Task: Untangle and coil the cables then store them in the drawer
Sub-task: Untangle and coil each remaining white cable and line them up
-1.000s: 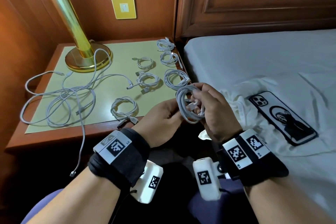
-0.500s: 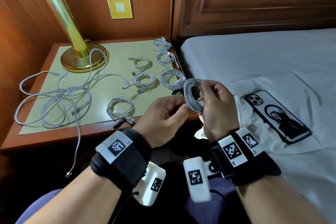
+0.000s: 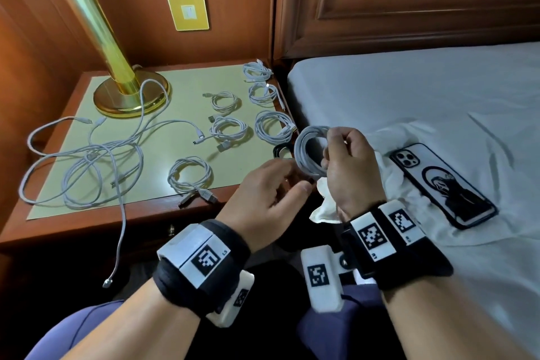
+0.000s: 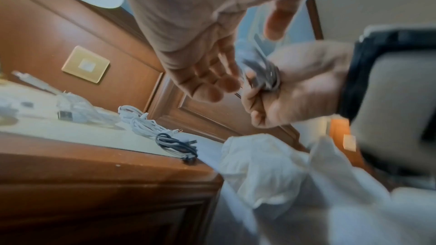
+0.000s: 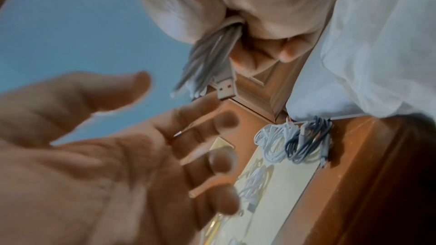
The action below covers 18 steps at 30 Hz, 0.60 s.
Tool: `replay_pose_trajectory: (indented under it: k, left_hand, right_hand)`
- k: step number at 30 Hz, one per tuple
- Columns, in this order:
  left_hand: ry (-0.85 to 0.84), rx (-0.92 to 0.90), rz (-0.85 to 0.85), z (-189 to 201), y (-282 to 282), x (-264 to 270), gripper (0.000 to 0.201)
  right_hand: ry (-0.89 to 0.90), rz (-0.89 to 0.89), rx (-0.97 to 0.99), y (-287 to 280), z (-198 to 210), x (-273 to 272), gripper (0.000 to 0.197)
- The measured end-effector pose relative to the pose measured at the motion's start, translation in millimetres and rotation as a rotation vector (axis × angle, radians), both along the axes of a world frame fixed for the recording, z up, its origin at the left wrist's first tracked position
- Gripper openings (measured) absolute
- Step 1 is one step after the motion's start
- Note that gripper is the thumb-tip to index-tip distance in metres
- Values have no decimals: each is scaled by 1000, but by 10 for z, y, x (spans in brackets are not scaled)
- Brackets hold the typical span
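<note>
Right hand pinches finished coil of pale grey round cable, held upright, ring edge-on, above nightstand's front right corner. Left hand open, fingers relaxed, empty, just below coil. Wooden nightstand with green top lies left of both hands; left hand nearer. Tangled white cables remain near left edge.
</note>
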<state>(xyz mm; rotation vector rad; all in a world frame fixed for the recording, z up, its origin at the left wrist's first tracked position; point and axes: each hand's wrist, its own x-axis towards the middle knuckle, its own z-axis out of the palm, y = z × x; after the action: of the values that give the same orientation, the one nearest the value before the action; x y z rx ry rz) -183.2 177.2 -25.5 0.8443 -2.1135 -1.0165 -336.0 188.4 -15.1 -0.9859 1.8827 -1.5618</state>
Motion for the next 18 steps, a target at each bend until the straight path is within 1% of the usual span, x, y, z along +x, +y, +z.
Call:
replay_pose_trajectory:
  k: [3,4,6,9,12,16,18]
  left_hand:
    - [222,243,40,37,-23,15,30]
    - [275,308,56,36,-34,5,30]
    - [331,371,67,16,-57,-17,27]
    - [390,446,48,6,-70,-53,21]
    - [438,524,50,11,-75,-52,20]
    - [401,544,92,6,-108,0,25]
    - [380,556,124,19,-136,26,25]
  right_hand:
    - [61,51,-38,17,46,-3,16]
    - [93,62,-51,24,60,2,15]
    - [144,66,-60,26,71,16,16]
    - [157,68,-62,19,58,23,16]
    - [224,87,-58,9,27,25,17]
    - [402,103,-4,-17,-19,58,16]
    - [423,131,-6,-25,-37,94,16]
